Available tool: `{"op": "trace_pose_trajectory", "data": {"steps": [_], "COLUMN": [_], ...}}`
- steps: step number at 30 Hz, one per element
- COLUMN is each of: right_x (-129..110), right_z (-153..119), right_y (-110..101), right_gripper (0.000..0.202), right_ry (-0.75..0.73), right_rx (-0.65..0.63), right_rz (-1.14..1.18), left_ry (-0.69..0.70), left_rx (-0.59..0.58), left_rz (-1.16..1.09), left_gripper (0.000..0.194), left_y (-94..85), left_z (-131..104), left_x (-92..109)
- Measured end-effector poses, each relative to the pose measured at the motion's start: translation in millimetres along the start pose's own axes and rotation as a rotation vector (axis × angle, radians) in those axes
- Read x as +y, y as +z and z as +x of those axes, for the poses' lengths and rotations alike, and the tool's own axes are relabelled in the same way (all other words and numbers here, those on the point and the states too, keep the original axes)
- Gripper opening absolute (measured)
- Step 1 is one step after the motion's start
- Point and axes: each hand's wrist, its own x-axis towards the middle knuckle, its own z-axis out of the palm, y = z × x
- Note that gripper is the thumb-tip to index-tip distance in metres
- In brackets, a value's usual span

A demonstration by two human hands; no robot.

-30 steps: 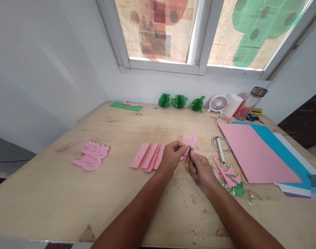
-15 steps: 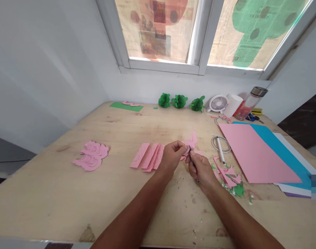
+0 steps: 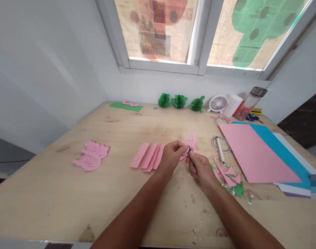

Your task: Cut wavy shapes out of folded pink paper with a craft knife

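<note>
My left hand [image 3: 173,152] pinches a pink paper piece [image 3: 191,140], a curved outline visible on its upper part. Opposite it, my right hand [image 3: 201,167] is closed around a slim dark tool [image 3: 190,148] whose tip meets the paper. Fingers cover most of that tool, so its exact kind is hidden. Just left of my left wrist lie several folded pink paper strips [image 3: 147,157] with curved lines on them. Farther left rests a pile of scalloped pink paper cutouts [image 3: 92,155].
Pink and green paper scraps [image 3: 232,180] lie right of my right hand, beside a white pen [image 3: 220,150] on a coiled cable. Large coloured sheets [image 3: 259,152] cover the right side. Green paper ornaments [image 3: 179,101], a small fan [image 3: 218,103] and a glass bottle [image 3: 251,103] line the back.
Almost nothing differs. Both hands stay at the same spot with the paper and tool, with only a very slight shift of the fingers.
</note>
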Motion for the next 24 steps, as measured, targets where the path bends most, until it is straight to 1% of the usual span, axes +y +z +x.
{"op": "trace_pose_trajectory", "data": {"steps": [16, 24], "right_x": [0.3, -1.9], "right_z": [1.3, 0.1], "right_y": [-1.1, -0.3], "right_gripper": [0.038, 0.038], "right_ry": [-0.005, -0.001], "right_rx": [0.014, 0.005], "right_rz": [-0.028, -0.030], "left_ry": [-0.014, -0.005], "left_rx": [-0.010, -0.007], "left_rz": [-0.008, 0.005], "left_gripper": [0.017, 0.020], "left_y": [-1.0, -0.9], "left_z": [1.1, 0.9], "left_x": [2.2, 2.8]}}
